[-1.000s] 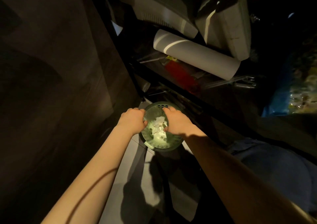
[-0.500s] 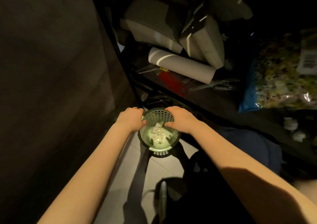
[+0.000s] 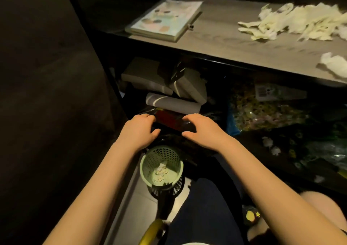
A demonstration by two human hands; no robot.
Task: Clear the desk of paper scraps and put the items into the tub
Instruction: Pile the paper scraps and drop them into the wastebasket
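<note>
A round green perforated tub (image 3: 145,167) stands on the floor under the desk, with small paper bits lying in its bottom. My left hand (image 3: 138,129) and my right hand (image 3: 201,129) hover above and just beyond it, both empty with fingers spread, not touching the tub. On the grey desk top (image 3: 234,38) lies a heap of torn white paper scraps (image 3: 293,22) at the far right, and one more crumpled white scrap (image 3: 333,65) near the desk's front edge.
A pastel-covered book (image 3: 165,18) lies on the desk's left end. Under the desk sit grey boxes (image 3: 185,87), a grey roll (image 3: 172,103), a red item and a flowered plastic bag (image 3: 262,109). A dark wall closes the left side. My dark-clothed lap fills the bottom.
Both hands let go of the tub's rim and rose away from it. The view tilted up, bringing the desk top, book and scrap heap into sight.
</note>
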